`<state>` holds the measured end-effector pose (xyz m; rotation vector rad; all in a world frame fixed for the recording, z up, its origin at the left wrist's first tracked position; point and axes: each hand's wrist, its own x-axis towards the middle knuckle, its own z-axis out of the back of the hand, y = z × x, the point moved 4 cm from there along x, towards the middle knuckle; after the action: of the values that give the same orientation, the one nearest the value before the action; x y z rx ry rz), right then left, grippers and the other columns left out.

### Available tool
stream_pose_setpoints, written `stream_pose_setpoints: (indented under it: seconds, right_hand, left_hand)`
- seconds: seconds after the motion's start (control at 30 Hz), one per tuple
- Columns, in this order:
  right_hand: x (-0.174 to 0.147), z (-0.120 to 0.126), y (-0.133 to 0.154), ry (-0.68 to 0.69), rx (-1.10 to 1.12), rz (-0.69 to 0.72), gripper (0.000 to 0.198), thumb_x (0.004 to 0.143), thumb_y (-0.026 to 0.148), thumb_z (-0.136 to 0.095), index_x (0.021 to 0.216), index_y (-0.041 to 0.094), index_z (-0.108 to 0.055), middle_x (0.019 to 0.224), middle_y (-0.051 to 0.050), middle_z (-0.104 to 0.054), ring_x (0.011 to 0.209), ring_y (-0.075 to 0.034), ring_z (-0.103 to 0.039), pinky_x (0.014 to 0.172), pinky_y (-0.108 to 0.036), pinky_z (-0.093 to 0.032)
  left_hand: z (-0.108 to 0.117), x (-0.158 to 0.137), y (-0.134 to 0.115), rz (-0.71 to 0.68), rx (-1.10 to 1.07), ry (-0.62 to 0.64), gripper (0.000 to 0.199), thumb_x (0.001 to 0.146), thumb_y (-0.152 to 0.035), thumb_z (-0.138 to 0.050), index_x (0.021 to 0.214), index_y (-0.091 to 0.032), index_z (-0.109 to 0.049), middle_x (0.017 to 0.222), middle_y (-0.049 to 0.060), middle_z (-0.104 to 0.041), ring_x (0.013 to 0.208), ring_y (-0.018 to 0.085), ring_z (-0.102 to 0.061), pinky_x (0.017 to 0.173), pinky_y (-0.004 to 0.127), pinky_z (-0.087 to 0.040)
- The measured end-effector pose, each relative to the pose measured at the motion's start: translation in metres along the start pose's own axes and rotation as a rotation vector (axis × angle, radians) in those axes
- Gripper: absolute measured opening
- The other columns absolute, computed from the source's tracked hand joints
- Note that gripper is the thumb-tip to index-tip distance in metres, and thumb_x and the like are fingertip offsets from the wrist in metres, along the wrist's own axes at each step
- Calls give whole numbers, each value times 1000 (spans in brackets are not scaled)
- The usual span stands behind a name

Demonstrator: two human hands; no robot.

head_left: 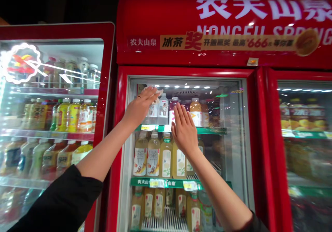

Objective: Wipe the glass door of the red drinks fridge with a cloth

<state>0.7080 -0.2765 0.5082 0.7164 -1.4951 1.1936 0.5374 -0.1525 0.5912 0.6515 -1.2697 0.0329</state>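
Observation:
Through the glass door (228, 149) of a red drinks fridge, shelves of bottles show in front of me. My left hand (141, 105) is raised to the upper left of the door, its fingers over a crumpled pale cloth (158, 95) at the glass. Most of the cloth is hidden under the fingers. Lower and to the right, my right hand (184, 130) is open, palm toward the glass, with its fingers stretched out close together. Nothing shows in it. Whether its palm touches the glass, I cannot tell.
A red door frame (121, 128) surrounds the glass. Another fridge with bottles (62, 116) stands on the left, and a second glass door (306, 155) is at the right. A red header with white lettering (220, 10) runs above.

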Motion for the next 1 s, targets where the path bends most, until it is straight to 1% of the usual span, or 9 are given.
stream_pose_setpoints:
  seconds: [0.1, 0.17, 0.3, 0.43, 0.53, 0.67, 0.8, 0.9, 1.0]
  right_hand:
    - [0, -2, 0, -10, 11, -17, 85, 118, 26, -33, 175, 26, 29, 189, -8, -26, 174, -27, -33, 141, -56, -38]
    - [-1, -2, 1, 6, 18, -21, 84, 118, 26, -33, 175, 27, 28, 190, -7, -23, 175, -28, -31, 142, -58, -36]
    - [1, 1, 6, -11, 3, -39, 86, 117, 24, -33, 175, 26, 29, 189, -9, -25, 174, -30, -34, 140, -59, -38]
    - [12, 1, 32, -16, 7, 25, 88, 116, 22, -35, 175, 23, 30, 188, -10, -29, 173, -27, -34, 140, -54, -41]
    - [21, -5, 52, -1, 18, 72, 89, 116, 22, -35, 173, 20, 34, 187, -11, -31, 173, -27, -35, 140, -52, -41]
    - [25, -15, 62, 28, 9, 96, 89, 116, 24, -34, 171, 18, 36, 187, -13, -29, 173, -28, -35, 139, -52, -42]
    - [22, -16, 59, 37, 3, 102, 88, 117, 25, -35, 172, 19, 34, 189, -11, -25, 173, -27, -34, 140, -51, -40]
    - [20, -15, 60, 46, -19, 112, 87, 118, 28, -34, 173, 21, 32, 188, -10, -26, 174, -26, -33, 140, -51, -39]
    - [19, -15, 61, 63, -35, 154, 84, 120, 32, -34, 176, 24, 29, 188, -7, -28, 174, -25, -32, 140, -49, -38]
  left_hand:
    - [-3, 3, 4, 130, -8, -97, 70, 109, -1, -42, 171, -32, -51, 175, 3, -56, 169, 27, -43, 139, 56, -45]
    - [-9, 0, -7, 133, -18, -122, 70, 110, -1, -41, 173, -31, -48, 175, 5, -56, 169, 28, -42, 139, 56, -44]
    - [-13, -13, -15, -43, -35, -39, 80, 106, 5, -41, 175, -34, -41, 177, 2, -53, 170, 23, -41, 138, 53, -45]
    - [1, -14, 13, -168, -17, 35, 80, 104, 7, -44, 172, -36, -46, 176, 1, -54, 168, 20, -44, 132, 46, -53]
    - [9, -11, 32, -46, 26, -63, 77, 105, 5, -45, 172, -35, -48, 176, 1, -54, 168, 22, -44, 132, 46, -54]
    - [4, -30, 26, 139, 69, -196, 78, 108, 2, -46, 175, -37, -41, 174, 2, -57, 168, 25, -45, 135, 53, -50]
    - [5, -49, 18, 113, 83, -184, 80, 109, 1, -45, 178, -38, -35, 175, 2, -55, 167, 24, -46, 135, 50, -51]
    - [14, -42, 30, 76, 94, -123, 75, 109, 1, -44, 174, -36, -44, 175, 1, -56, 167, 23, -45, 136, 49, -50]
    - [20, -33, 44, 149, 84, -98, 73, 110, -1, -43, 174, -37, -45, 177, 0, -53, 170, 23, -41, 137, 50, -48]
